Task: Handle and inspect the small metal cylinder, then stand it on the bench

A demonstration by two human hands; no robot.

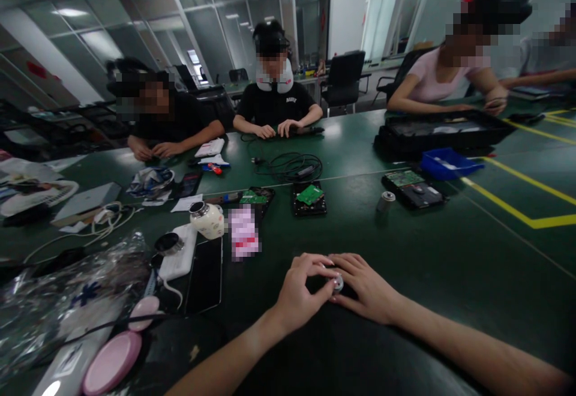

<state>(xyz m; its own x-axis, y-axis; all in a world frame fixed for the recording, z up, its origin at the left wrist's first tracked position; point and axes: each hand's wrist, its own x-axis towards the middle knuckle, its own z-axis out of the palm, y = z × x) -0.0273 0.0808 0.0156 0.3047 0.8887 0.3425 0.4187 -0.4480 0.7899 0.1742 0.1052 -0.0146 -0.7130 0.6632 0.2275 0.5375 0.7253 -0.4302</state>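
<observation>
Left hand (297, 293) had a tiny metal bit (339, 284) pinched, right hand (369, 289) curled around it, couldn't tell if gripping; metal cylinder (386, 203) stood beyond the fingers (312, 258).

"Where do we look from?"
"From the wearer's head, through one camera, forward and down across the worktop (454, 270)."
"What is nearest to us?"
"Our forearms (243, 348), coming in from the bottom edge and lower right. Our left hand (299, 291) and right hand (371, 291) meet below the frame's centre, slightly right of it."
"How far do we see?"
"Past the co-workers (276, 105) in the upper half, to glass partitions (207, 24) along the top."
"Do we look level?"
"We look tilted: the worktop's far edge climbs towards the right."
</observation>
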